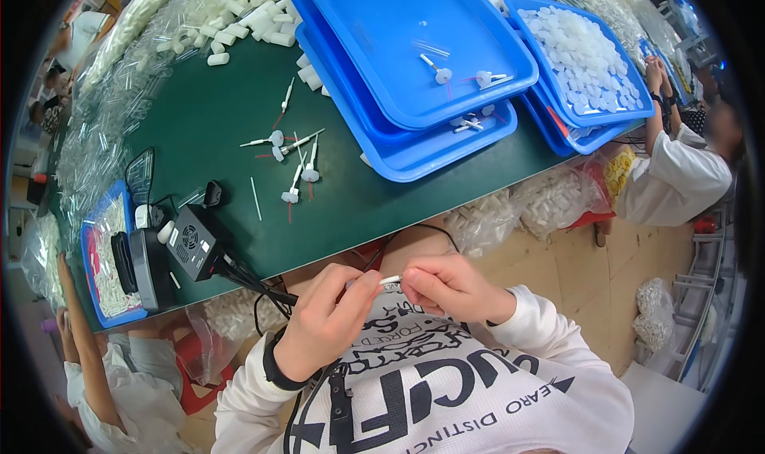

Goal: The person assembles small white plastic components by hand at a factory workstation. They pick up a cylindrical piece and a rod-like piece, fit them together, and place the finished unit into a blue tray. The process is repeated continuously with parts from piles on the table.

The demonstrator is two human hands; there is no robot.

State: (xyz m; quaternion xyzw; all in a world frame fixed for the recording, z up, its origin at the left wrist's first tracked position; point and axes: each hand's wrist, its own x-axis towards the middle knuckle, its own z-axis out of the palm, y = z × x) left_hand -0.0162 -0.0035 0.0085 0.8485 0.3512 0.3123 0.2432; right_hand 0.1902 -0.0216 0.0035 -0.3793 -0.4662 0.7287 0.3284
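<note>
My left hand (331, 314) and my right hand (446, 285) meet in front of my chest, just off the table's near edge. Pinched between their fingertips is a small white tube (390, 279), lying level; its two ends are hidden in the fingers. Beyond my hands, several small pieces (278, 141) lie loose on the green table, each with a whitish disc, a thin white stem and a fine red strand. A thin pale rod (256, 198) rests alone, left of them.
Stacked blue trays (414, 23) stand ahead, beside a blue tray of white discs (582, 55). White cylinders (263, 19) and clear tubes (111, 135) are heaped behind and left. A black box with a fan (195, 243) sits at the near-left edge. People work at both sides.
</note>
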